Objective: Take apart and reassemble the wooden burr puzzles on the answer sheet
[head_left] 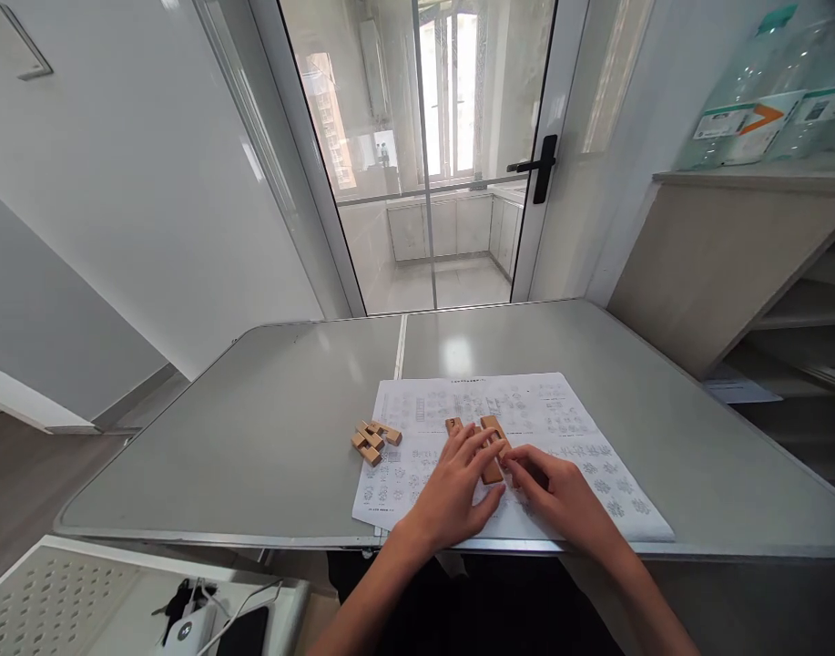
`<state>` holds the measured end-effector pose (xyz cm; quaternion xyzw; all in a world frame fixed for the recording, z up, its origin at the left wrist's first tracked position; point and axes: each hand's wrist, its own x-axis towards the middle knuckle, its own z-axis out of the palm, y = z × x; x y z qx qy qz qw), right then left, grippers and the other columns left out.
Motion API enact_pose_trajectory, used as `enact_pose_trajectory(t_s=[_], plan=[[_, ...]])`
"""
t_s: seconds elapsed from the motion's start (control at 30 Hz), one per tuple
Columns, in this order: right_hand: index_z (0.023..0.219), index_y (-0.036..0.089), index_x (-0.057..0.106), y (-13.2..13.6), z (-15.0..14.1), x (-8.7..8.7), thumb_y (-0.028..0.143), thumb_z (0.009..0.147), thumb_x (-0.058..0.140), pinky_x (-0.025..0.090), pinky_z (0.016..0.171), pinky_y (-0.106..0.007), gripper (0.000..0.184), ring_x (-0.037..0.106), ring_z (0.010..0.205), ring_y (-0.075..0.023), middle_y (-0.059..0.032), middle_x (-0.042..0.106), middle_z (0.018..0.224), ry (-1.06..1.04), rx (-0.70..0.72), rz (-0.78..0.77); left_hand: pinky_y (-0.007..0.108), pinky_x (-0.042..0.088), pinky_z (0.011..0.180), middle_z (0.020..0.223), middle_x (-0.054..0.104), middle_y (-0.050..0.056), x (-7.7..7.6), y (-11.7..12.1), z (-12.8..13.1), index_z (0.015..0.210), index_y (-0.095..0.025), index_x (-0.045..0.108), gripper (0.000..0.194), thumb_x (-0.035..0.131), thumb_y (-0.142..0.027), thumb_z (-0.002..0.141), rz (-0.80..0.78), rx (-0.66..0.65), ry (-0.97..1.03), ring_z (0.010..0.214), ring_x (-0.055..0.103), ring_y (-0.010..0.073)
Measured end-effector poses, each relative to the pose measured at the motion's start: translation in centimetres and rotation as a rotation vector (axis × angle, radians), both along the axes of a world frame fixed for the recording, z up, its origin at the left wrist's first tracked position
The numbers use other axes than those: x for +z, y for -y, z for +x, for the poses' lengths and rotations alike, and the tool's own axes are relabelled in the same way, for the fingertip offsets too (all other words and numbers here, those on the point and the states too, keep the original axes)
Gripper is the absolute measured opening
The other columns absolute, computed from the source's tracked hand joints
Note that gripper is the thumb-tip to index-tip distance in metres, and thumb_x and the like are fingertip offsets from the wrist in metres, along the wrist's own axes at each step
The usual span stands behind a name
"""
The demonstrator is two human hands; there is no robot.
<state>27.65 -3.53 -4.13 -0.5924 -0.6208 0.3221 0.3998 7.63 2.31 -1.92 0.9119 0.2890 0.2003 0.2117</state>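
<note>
Several notched wooden puzzle pieces lie on a printed paper sheet [417, 492] covered with small line diagrams. My left hand [462, 492] rests over these pieces with its fingers stretched out, hiding parts of them. One wooden puzzle piece [491, 425] points away from me at the right, and the pinched fingers of my right hand [554, 487] are at its near end. Another notched block [453, 425] shows beyond the left fingertips. Under and beside my left fingers a further wooden piece [491, 474] is partly visible. How the covered pieces fit together is hidden.
A loose pile of wooden pieces [374, 441] sits on the sheet's left edge. The grey table [253, 437] has a seam down its middle. Below left, a white surface [137, 583] bears keys, cables and a dark flat object. Large bottles [751, 109] stand on a shelf at right.
</note>
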Motion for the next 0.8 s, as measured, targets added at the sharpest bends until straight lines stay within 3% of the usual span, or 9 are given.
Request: enact_pose_trajectory(t_s=[0.13, 0.3, 0.5, 0.6, 0.8], plan=[[0.101, 0.022, 0.069, -0.1, 0.0, -0.2, 0.059, 0.102, 0.047, 0.050, 0.064, -0.031, 0.043, 0.061, 0.067, -0.0198, -0.0034, 0.072, 0.080, 0.012, -0.040, 0.001, 0.059, 0.036, 0.123, 0.164, 0.039, 0.012, 0.0, -0.9, -0.7, 0.156, -0.030, 0.038, 0.076, 0.074, -0.035, 0.090, 0.004, 0.085, 0.065, 0.156, 0.029, 0.0332], [0.109, 0.022, 0.067, -0.4, 0.2, -1.0, 0.054, 0.102, 0.050, 0.054, 0.072, -0.035, 0.037, 0.064, 0.076, -0.0215, -0.0082, 0.072, 0.102, 0.071, -0.125, 0.094, 0.062, 0.033, 0.123, 0.164, 0.035, 0.020, -1.2, -2.1, -0.6, 0.159, -0.021, 0.031, 0.107, 0.089, -0.051, 0.073, -0.023, 0.177, 0.039, 0.154, 0.031, 0.0397], [0.125, 0.026, 0.065, -0.7, 0.5, -2.1, 0.049, 0.098, 0.057, 0.057, 0.090, -0.042, 0.036, 0.067, 0.102, -0.0268, -0.0106, 0.061, 0.123, 0.163, -0.162, 0.163, 0.056, 0.041, 0.119, 0.155, 0.050, 0.015, -1.5, -2.3, -0.8, 0.158, -0.025, 0.033, 0.097, 0.085, -0.047, 0.079, -0.060, 0.163, 0.106, 0.146, 0.044, 0.0347], [0.122, 0.026, 0.065, -0.7, 0.4, -2.2, 0.045, 0.099, 0.056, 0.054, 0.101, -0.046, 0.032, 0.063, 0.116, -0.0298, -0.0111, 0.059, 0.128, 0.194, -0.155, 0.168, 0.054, 0.046, 0.116, 0.150, 0.054, 0.014, -1.3, -2.2, -1.1, 0.157, -0.027, 0.035, 0.094, 0.086, -0.041, 0.080, -0.085, 0.156, 0.124, 0.141, 0.050, 0.0340], [0.109, 0.026, 0.068, -0.7, 0.3, -1.8, 0.041, 0.100, 0.053, 0.053, 0.102, -0.046, 0.023, 0.064, 0.115, -0.0293, -0.0107, 0.062, 0.123, 0.210, -0.131, 0.187, 0.053, 0.044, 0.119, 0.154, 0.051, 0.011, -0.9, -1.7, -2.2, 0.157, -0.029, 0.035, 0.089, 0.083, -0.033, 0.082, -0.083, 0.172, 0.098, 0.144, 0.048, 0.0326]])
